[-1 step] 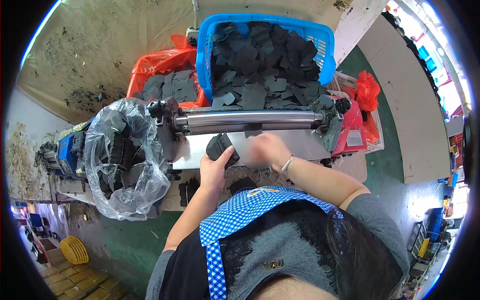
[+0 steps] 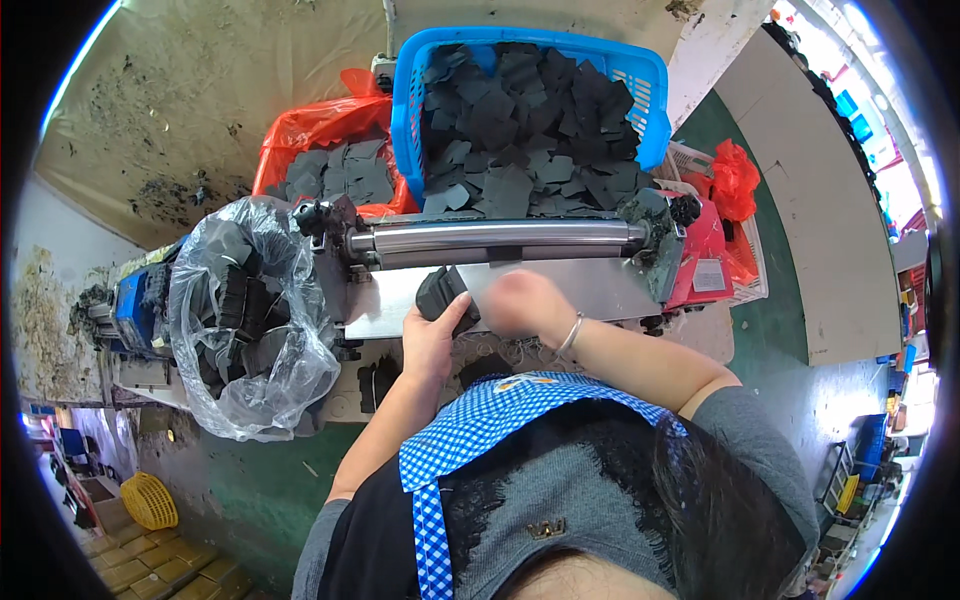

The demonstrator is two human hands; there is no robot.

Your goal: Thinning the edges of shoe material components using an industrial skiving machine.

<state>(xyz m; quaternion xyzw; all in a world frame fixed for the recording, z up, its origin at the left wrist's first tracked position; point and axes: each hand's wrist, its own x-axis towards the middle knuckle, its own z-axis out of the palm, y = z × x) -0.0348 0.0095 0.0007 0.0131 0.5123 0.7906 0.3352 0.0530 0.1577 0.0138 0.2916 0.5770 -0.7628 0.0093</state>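
Note:
My left hand (image 2: 431,335) grips a stack of black sheet pieces (image 2: 440,298), thumb on its near side, over the front of a metal plate. Beside the stack, to its right, is my right hand (image 2: 525,303), its fingers smeared by motion, so whether they hold anything cannot be told. A bracelet (image 2: 572,331) circles that wrist. Just beyond, one black piece (image 2: 505,255) lies partly under a shiny steel roller (image 2: 490,236) of a machine. The bare metal plate (image 2: 600,289) runs along the roller's near side.
Behind the roller stands a blue basket (image 2: 660,120) heaped with black pieces. A red bag (image 2: 290,137) of similar pieces lies to its left. A clear plastic bag (image 2: 310,385) with black pieces sits left of the machine. A red machine housing (image 2: 700,250) is at the right.
The black piece has slid farther under the roller, with less of it showing. My right hand has shifted slightly left toward the stack. The left hand has barely moved.

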